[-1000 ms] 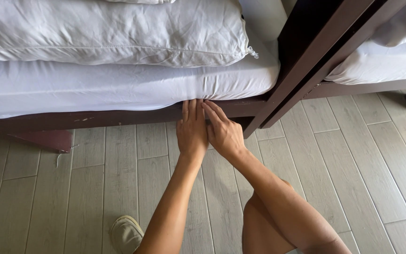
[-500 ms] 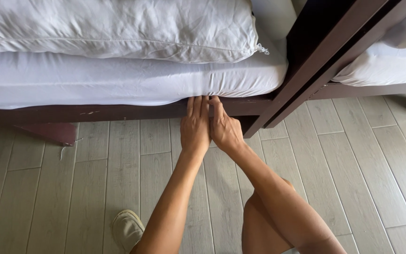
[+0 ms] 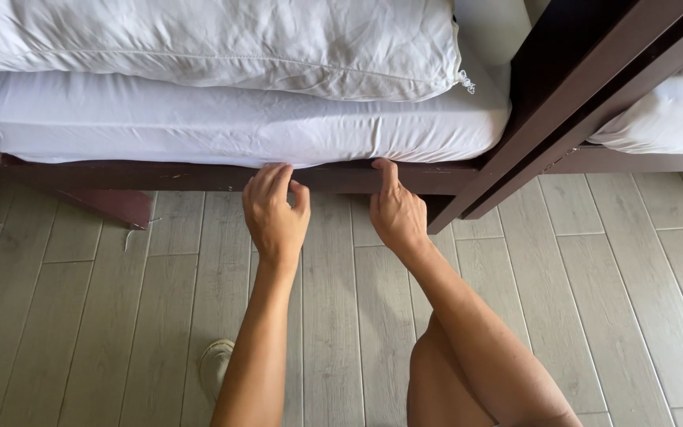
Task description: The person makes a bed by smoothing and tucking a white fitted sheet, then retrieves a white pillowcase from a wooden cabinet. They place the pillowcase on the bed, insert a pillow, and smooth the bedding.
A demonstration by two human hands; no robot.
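Both arms extended: left hand (image 3: 275, 212) and right hand (image 3: 395, 212), set apart, fingertips tucked at the white fitted sheet's (image 3: 239, 126) lower edge above the dark bed frame (image 3: 160, 175); grip cannot be told.

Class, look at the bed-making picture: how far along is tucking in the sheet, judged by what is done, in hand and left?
Done: the white fitted sheet lies fairly smooth over the mattress, with the pillow on top. In hand: the left hand and right hand press at the sheet's lower edge along the dark wooden bed frame. Left: wrinkles bunch near the corner, so that hem looks unfinished.
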